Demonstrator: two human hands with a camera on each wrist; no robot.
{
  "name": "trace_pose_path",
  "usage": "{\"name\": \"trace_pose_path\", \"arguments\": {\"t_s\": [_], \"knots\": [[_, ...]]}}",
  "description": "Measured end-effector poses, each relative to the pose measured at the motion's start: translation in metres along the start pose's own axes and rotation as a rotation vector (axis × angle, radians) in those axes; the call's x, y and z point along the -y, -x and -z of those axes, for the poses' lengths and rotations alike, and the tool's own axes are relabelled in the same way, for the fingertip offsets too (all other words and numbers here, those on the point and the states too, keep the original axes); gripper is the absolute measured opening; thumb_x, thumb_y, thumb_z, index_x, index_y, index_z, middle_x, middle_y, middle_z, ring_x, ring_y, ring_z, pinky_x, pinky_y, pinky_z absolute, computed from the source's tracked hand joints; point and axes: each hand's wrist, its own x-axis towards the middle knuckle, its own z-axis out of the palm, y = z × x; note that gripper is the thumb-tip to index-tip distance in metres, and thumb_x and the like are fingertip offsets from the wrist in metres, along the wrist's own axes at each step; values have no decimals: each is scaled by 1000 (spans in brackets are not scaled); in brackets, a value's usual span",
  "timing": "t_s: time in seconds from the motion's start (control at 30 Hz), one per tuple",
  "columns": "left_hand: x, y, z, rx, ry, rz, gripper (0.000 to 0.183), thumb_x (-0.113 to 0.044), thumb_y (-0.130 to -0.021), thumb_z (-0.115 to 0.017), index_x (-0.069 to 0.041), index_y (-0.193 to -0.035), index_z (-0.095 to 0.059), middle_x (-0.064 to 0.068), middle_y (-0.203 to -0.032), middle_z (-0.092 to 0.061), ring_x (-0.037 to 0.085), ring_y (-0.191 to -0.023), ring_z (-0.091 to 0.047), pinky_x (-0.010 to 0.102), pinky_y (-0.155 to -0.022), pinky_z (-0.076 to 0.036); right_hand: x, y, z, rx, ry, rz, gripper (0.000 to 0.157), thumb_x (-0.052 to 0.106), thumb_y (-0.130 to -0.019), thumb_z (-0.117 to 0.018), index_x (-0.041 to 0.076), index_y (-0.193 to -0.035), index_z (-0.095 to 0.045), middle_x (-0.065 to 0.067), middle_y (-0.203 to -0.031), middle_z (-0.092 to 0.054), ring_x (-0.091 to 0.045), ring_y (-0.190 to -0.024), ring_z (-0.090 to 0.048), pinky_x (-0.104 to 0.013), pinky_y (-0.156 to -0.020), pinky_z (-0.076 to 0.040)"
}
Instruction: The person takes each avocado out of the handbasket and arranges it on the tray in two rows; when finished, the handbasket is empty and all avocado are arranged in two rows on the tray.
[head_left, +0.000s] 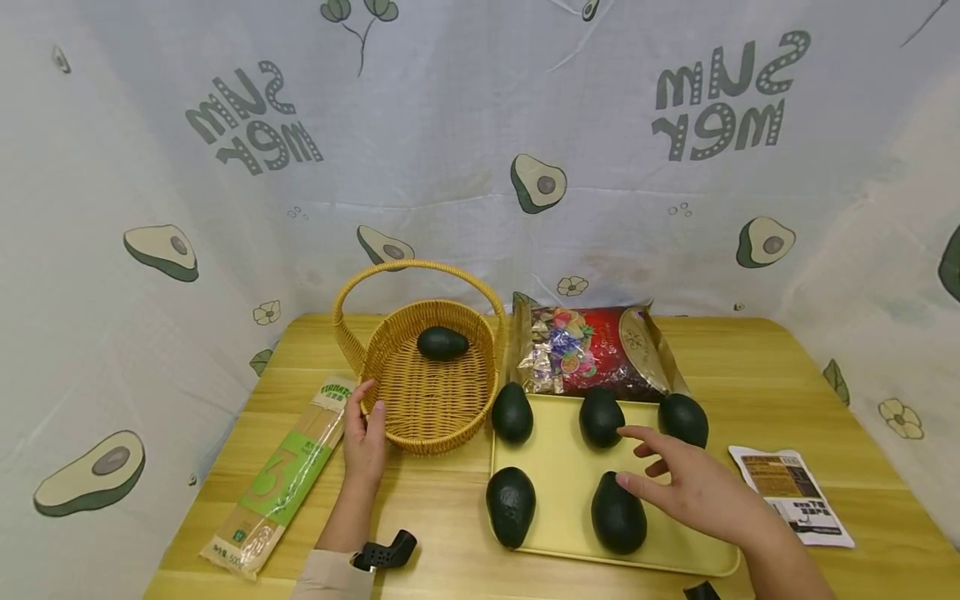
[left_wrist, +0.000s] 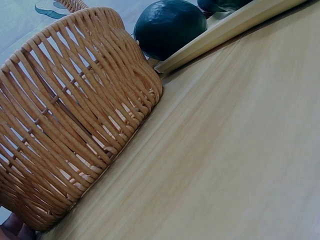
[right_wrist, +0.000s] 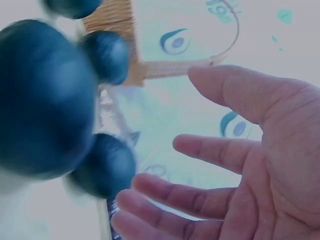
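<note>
My left hand [head_left: 365,442] rests against the left side of the yellow wicker basket [head_left: 431,437], with its fingers fairly straight. One avocado [head_left: 442,343] lies inside that basket. In the left wrist view the basket's woven wall [left_wrist: 75,110] fills the left side, and only a bit of the hand shows at the corner. Over the yellow tray [head_left: 558,467] hovers my right hand [head_left: 686,483], fingers spread and holding nothing. Closest to it is the front avocado [head_left: 618,512]; others, such as the back middle avocado [head_left: 601,418], lie around the tray. The right wrist view shows the bare palm [right_wrist: 285,165].
Left of the basket lies a pack of noodles [head_left: 281,479]. A red and gold candy bag [head_left: 592,350] sits behind the tray. At right is a white and brown packet [head_left: 791,497]. A printed cloth [head_left: 450,125] hangs behind the wooden table [head_left: 420,508].
</note>
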Motion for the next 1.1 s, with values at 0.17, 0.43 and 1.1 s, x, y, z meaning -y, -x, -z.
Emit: {"name": "trace_pose_path", "arguments": {"t_s": [0.17,0.43,1.1], "knots": [[1,0,1,5,-7,-3,43,-14,-108,-45,-6,-150,-41,12,-165,-25,25,-155,-14,53,-123,-14,29,-6,10,-73,54,114,63,47,-95,-69,11,-145,-54,-16,-134,-65,-26,-102,-70,-44,-79,-59],[1,1,1,1,-22,6,43,-15,-107,-46,-7,-150,-41,13,-166,-25,26,-155,-13,54,-124,-14,79,-33,18,-102,93,266,51,43,-97,-68,16,-140,-60,-4,-128,-68,-21,-106,-67,-41,-82,-57],[-1,-1,1,4,-5,-6,42,-13,-107,-45,-9,-149,-43,12,-165,-27,24,-157,-13,50,-126,-12,157,-127,-17,-96,-46,380,44,32,-99,-66,15,-140,-59,-8,-143,-60,-32,-131,-59,-53,-105,-49]]}}
